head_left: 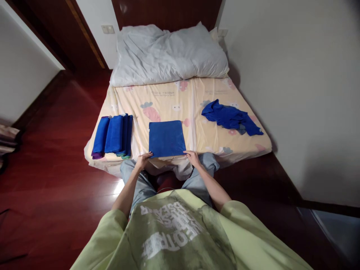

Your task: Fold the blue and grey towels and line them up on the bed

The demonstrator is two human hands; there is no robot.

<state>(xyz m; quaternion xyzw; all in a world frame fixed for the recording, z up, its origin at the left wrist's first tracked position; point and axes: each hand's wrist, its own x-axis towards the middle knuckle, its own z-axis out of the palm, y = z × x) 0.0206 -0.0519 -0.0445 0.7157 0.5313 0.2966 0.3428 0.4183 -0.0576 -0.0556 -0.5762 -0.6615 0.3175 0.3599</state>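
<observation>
A blue towel (166,138) lies flat as a near-square on the bed, close to its front edge. My left hand (144,160) pinches the towel's near left corner. At the near right corner, the fingers of my right hand (192,157) are closed on the same towel. To the left sit several folded blue towels (114,135) side by side, with purple and green edges showing at their near ends. A crumpled heap of blue cloth (230,117) rests on the right part of the bed; how many pieces it holds I cannot tell.
The bed (168,99) has a pale yellow sheet with carrot and rabbit prints. A bulky white quilt (171,56) lies at its head, against a dark headboard (168,13). A white wall (295,93) stands on the right, and dark red floor (56,168) stretches to the left.
</observation>
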